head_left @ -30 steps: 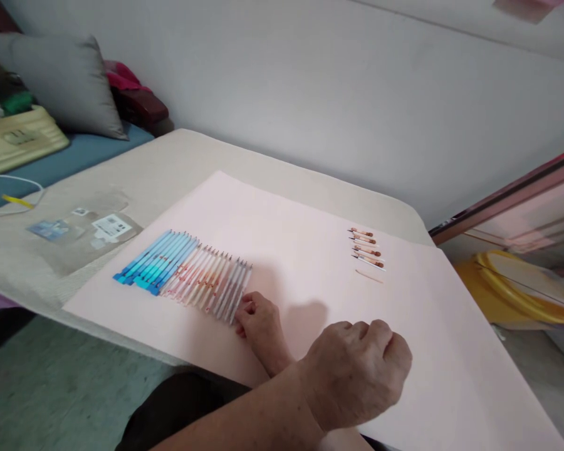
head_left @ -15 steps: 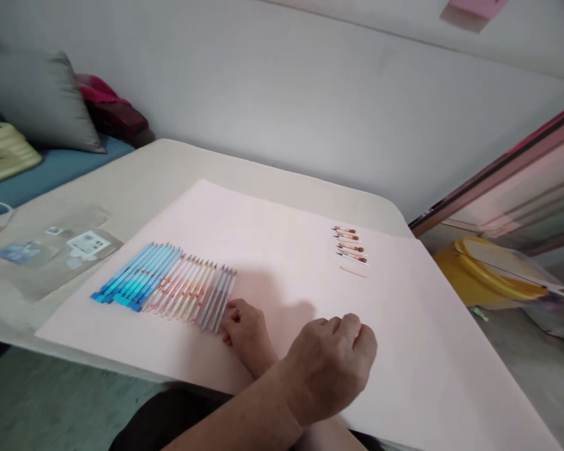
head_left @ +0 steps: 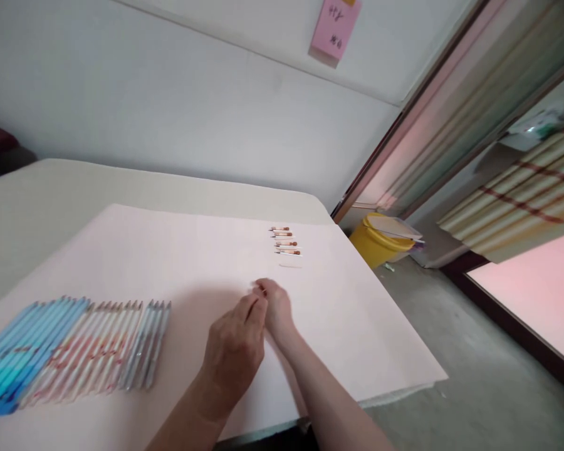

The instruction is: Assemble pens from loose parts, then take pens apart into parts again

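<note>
A: The whole view is turned more to the right than half a second ago, so the big pale sheet [head_left: 366,326] now shows its corner at the lower right.

B: What lies on it?

A: At the lower left are blue pens [head_left: 42,338], then red-and-white pens [head_left: 84,351], then grey pens [head_left: 145,344], all side by side. They are blurry, but the row looks the same.

B: What is the biggest change?

A: The right hand [head_left: 278,305] is away from the end of the row, and the left hand [head_left: 237,338] is not crossed over it any more. They meet just below the middle of the frame.

B: Are they holding something?

A: The fingers are bent in and close together. I cannot tell if they pinch a little thing. I think the work is at the fingertips now, not at the row.

B: Anything smaller?

A: Yes. In the middle of the frame, short brown-and-white pieces [head_left: 287,243] lie one below another, untouched. Just under them is a thin pale stick [head_left: 291,266], near the right hand but apart from it.
</note>
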A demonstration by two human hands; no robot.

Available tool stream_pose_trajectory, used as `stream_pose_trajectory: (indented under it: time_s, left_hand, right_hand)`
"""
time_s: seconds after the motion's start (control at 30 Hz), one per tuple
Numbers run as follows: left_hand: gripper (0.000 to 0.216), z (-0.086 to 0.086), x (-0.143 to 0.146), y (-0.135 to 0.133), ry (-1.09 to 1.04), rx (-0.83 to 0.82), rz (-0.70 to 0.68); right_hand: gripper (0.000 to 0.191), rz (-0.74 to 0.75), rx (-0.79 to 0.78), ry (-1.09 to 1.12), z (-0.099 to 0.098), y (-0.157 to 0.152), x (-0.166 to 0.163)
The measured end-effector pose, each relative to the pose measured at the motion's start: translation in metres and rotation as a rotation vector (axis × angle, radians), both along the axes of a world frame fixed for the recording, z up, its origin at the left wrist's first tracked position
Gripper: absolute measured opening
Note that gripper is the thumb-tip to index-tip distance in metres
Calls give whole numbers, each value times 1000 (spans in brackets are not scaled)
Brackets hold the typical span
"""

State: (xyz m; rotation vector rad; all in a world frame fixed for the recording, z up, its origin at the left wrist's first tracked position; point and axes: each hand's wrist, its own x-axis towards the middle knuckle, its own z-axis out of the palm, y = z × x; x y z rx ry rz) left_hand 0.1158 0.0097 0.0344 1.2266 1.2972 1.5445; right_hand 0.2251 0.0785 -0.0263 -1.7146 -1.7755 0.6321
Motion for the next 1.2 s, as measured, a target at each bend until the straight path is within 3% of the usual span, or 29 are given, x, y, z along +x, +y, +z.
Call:
stream_pose_trajectory:
  time_s: [0.17,0.27,0.37,0.47,0.6,0.7,0.9,1.03,1.1,1.2]
  left_hand:
    - [16,-5,6,0,513,44,-120]
    - [17,-5,14,1,545,-31,-187]
    - [15,-4,19,5,341,-220,-258]
    - [15,-8,19,11,6,-480,-290]
    - [16,-17,17,15,-528,-706,-208]
    - [15,-25,17,15,-793,-821,-113]
    - [11,-32,27,16,-906,-838,-40]
    - [8,-37,26,22,-936,-823,41]
    - [6,-41,22,25,-962,-747,27]
    - [7,-46,16,28,-997,-628,47]
  right_hand:
    - [39,-173,70,-221,-6,39,70]
    - [46,-190,50,-307,-20,52,92]
    - [48,-191,31,-363,-31,59,99]
    - [38,-190,46,-398,-37,63,96]
    - [24,-182,78,-421,-37,62,93]
    - [22,-159,93,-415,-36,59,99]
    - [25,-64,79,-332,-23,50,93]
    - [20,233,86,-243,-1,26,56]
    - [15,368,79,-202,11,10,36]
    - [22,498,67,-25,23,-7,21]
